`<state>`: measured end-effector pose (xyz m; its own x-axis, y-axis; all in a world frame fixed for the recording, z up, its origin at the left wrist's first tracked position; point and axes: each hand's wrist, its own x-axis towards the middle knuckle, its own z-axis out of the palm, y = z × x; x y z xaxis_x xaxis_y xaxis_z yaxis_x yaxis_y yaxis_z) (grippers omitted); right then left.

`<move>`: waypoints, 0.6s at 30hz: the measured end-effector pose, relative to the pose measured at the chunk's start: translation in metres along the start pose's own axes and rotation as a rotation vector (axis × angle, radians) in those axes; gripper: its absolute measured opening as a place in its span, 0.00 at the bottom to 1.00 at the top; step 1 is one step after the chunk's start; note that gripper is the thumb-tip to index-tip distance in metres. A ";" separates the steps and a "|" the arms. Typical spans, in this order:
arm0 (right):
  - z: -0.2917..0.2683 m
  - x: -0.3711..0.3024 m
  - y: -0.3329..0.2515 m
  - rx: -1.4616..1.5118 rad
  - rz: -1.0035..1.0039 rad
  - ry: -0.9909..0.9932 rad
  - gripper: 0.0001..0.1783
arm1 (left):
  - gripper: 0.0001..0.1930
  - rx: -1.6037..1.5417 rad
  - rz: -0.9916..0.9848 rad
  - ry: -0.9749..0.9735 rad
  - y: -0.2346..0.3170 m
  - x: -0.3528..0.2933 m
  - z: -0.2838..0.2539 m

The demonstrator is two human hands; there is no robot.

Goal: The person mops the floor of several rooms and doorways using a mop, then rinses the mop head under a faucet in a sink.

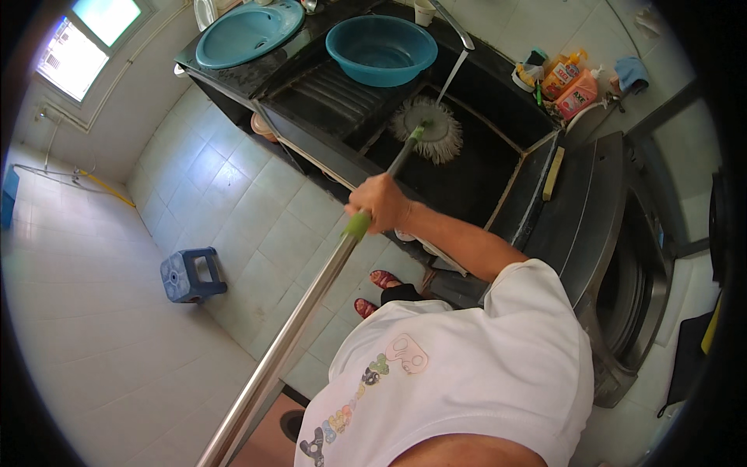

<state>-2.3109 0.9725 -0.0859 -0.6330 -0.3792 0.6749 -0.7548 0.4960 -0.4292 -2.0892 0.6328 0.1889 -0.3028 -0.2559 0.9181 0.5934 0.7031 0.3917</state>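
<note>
My right hand (380,202) is wrapped round the handle of a mop (426,134), just above a green collar. The mop's round head, with its fringe of pale grey strands, is down in a black sink basin (486,163). From the metal faucet (454,25) a thin stream of water runs down onto or right beside the mop head. The long silver handle slants to the lower left, past my white shirt. My left hand does not show.
A teal basin (381,50) sits on the ribbed black board left of the faucet. Farther left is a teal washbowl (250,33). Bottles (574,93) crowd the sink's right corner. A front-loading washing machine (622,272) stands at right, a blue stool (193,275) on the tiled floor at left.
</note>
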 end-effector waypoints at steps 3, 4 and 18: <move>0.001 -0.013 0.024 -0.150 0.025 -0.012 0.11 | 0.18 0.065 0.181 -0.202 -0.017 -0.026 -0.003; 0.002 -0.015 0.024 -0.155 0.050 -0.017 0.12 | 0.20 0.147 0.120 -0.233 -0.015 -0.031 -0.003; 0.050 -0.055 0.019 -0.158 0.020 -0.108 0.06 | 0.19 0.766 -0.137 -0.204 -0.043 -0.136 -0.067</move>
<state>-2.2995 0.9639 -0.1611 -0.6688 -0.4455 0.5952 -0.7110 0.6173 -0.3368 -2.0233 0.5927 0.0513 -0.5097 -0.2991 0.8067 -0.1132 0.9528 0.2818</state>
